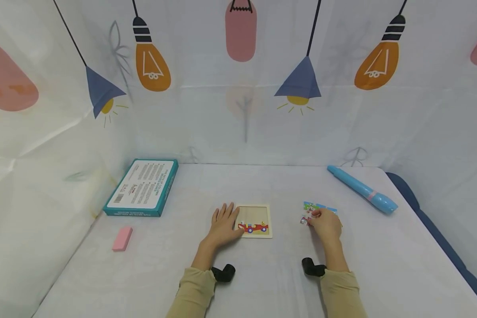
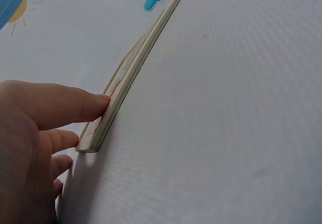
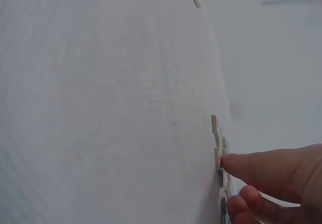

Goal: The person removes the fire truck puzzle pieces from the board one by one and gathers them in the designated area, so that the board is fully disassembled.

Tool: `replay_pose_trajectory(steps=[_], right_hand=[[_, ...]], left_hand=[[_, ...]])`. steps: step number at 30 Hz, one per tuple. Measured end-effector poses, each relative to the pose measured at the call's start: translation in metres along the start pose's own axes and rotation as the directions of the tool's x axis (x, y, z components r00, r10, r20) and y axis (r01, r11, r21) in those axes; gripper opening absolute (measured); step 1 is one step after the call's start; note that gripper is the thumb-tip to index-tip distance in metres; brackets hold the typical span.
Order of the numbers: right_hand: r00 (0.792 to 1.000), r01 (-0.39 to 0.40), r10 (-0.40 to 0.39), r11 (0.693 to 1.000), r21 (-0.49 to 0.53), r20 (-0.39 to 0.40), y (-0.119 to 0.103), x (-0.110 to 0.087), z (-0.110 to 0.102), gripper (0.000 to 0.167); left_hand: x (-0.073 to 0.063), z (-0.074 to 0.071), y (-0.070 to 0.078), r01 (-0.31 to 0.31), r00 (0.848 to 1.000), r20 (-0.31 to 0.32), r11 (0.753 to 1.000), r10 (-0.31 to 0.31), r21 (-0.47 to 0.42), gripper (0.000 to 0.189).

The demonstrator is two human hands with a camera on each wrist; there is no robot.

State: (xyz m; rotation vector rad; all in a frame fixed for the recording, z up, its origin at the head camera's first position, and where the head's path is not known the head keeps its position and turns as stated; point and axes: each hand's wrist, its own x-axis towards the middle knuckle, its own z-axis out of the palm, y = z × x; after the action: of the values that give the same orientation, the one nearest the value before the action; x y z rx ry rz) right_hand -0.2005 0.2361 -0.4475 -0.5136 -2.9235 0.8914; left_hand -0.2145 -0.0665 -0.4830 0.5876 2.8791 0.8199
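A square wooden puzzle tray (image 1: 254, 213) lies on the table, with pieces showing a red vehicle (image 1: 258, 228) along its bottom. My left hand (image 1: 221, 227) rests at the tray's left side, fingers spread, thumb on the frame. The left wrist view shows that thumb (image 2: 98, 103) on the tray's edge (image 2: 123, 95). To the right, my right hand (image 1: 327, 224) is over several loose colourful puzzle pieces (image 1: 309, 206); thumb and forefinger pinch at one. In the right wrist view the thumb touches a puzzle piece (image 3: 218, 157); the hand hides part of the group.
A teal-edged box (image 1: 141, 185) lies at the back left, with a pink block (image 1: 122, 238) in front of it. A light blue tapered tube (image 1: 361, 189) lies at the back right. White printed curtains (image 1: 206, 123) stand behind the table.
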Motion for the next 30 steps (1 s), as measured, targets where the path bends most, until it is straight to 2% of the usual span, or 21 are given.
replay_pose_trajectory(steps=[3,6,8,12,21,27,30], right_hand=[[0.999,0.038,-0.036,0.998,0.054,-0.020,-0.001,-0.002,0.002,0.024],[0.995,0.098,-0.097,0.981,0.171,-0.014,-0.005,-0.002,0.005,0.026],[0.992,0.119,-0.128,0.956,0.268,0.017,-0.010,-0.002,0.008,0.027],[0.983,0.104,-0.153,0.920,0.378,0.102,-0.022,-0.003,0.015,0.031],[0.964,0.088,-0.189,0.891,0.445,0.188,-0.040,-0.010,0.031,0.031],[0.949,0.123,-0.226,0.906,0.405,0.218,-0.046,-0.015,0.044,0.028],[0.928,0.189,-0.283,0.918,0.349,0.242,-0.051,-0.017,0.050,0.028]], left_hand=[[0.000,0.000,0.000,-0.001,1.000,-0.002,1.000,0.001,-0.001,0.071],[0.000,0.000,-0.001,0.000,1.000,-0.002,1.000,0.000,0.006,0.072],[0.000,0.000,-0.001,0.000,1.000,-0.004,1.000,0.000,0.007,0.072],[0.001,0.002,-0.003,0.005,1.000,0.000,1.000,-0.005,0.009,0.073],[0.001,0.004,-0.003,0.009,1.000,-0.014,1.000,-0.009,0.012,0.072],[0.002,0.006,0.001,0.020,0.997,-0.074,1.000,-0.018,0.024,0.073],[0.005,0.011,0.001,0.049,0.993,-0.111,0.995,-0.039,0.083,0.076]])
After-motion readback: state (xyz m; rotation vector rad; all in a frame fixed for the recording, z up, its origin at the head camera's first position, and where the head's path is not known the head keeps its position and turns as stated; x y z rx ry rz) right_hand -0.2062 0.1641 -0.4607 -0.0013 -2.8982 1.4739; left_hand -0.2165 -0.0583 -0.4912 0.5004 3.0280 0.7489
